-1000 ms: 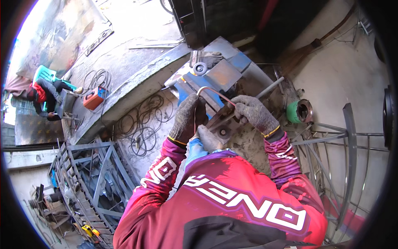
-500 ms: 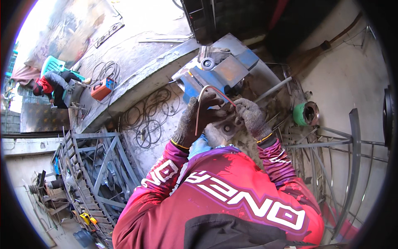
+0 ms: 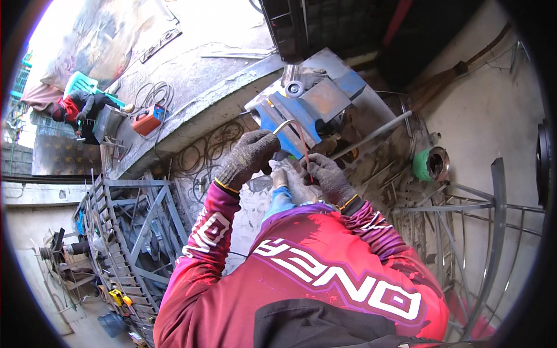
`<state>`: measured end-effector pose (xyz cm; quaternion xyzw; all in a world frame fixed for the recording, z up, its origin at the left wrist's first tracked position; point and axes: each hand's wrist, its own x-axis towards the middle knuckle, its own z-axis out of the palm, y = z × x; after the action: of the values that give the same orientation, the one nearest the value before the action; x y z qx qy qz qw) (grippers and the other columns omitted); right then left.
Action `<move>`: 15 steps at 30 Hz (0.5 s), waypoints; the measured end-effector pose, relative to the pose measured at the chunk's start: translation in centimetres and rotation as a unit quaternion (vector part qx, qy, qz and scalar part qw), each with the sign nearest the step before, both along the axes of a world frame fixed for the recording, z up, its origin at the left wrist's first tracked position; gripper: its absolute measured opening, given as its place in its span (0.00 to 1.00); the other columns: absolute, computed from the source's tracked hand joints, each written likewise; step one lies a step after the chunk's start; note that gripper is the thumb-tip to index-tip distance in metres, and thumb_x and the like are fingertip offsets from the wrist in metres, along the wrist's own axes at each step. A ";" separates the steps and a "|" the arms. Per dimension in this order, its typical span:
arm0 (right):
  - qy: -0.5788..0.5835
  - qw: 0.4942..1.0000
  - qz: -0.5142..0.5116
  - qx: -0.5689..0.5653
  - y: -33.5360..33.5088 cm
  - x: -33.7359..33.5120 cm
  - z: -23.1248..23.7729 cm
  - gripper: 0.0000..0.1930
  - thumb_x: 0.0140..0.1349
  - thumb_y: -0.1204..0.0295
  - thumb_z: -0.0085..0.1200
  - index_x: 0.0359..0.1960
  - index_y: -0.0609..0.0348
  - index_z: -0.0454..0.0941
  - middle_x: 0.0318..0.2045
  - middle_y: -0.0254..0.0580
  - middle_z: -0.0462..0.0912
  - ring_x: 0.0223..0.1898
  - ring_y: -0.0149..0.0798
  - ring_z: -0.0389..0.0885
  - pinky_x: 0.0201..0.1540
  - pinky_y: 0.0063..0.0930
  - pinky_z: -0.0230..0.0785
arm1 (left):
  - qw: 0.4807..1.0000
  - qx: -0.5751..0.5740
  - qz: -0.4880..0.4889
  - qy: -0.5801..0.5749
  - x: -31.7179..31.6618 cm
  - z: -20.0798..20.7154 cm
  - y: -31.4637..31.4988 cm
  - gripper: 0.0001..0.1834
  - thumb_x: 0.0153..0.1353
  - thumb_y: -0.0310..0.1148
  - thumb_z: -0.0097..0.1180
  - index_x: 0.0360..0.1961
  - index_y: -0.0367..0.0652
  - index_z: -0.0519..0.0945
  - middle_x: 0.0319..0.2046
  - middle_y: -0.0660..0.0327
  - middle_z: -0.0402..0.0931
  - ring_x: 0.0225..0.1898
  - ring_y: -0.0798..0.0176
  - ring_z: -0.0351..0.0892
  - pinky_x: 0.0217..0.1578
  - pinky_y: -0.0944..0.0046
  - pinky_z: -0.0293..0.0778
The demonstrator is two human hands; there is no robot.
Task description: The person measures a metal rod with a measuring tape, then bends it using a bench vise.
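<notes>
A thin metal rod [image 3: 302,139], bent into a curved hook and reddish along one side, spans my two gloved hands. My left hand [image 3: 250,155], in a grey knit glove with a yellow cuff edge, is closed around one end, and that end is hidden in the fist. Lower down, my right hand [image 3: 329,177] pinches the other leg of the rod, with a short reddish tip showing below the fingers. Just beyond the bend stands a blue bench vise [image 3: 284,116], whose jaws are toward me.
The vise sits on a metal stand with a long grey handle [image 3: 377,134] to its right. Steel frames stand at left [image 3: 145,223] and right [image 3: 493,232]. Cables [image 3: 223,136] lie on the floor. A green cylinder [image 3: 428,164] is at right. A seated person [image 3: 75,111] works beside an orange box [image 3: 148,119].
My left hand has turned and closed over the rod's end, moving slightly left. My right hand has come lower and nearer, and the rod's bend has shifted right.
</notes>
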<state>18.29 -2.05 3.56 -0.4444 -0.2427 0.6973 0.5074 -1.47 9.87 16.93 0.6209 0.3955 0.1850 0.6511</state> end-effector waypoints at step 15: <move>-0.057 0.998 -0.020 0.000 -0.3 0.8 -1.0 0.09 0.64 0.82 0.48 0.43 0.64 0.79 0.32 0.34 0.80 0.34 0.27 0.77 0.40 0.24 0.73 | 0.994 -0.089 -0.038 -0.043 0.5 -2.3 -0.1 0.18 0.71 0.43 0.51 0.40 0.36 0.80 0.20 0.64 0.72 0.18 0.71 0.72 0.26 0.67 0.75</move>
<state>19.05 -2.38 2.56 -0.4879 -0.2624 0.6605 0.5068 -0.94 9.77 14.62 0.5669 0.3577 0.1507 0.7266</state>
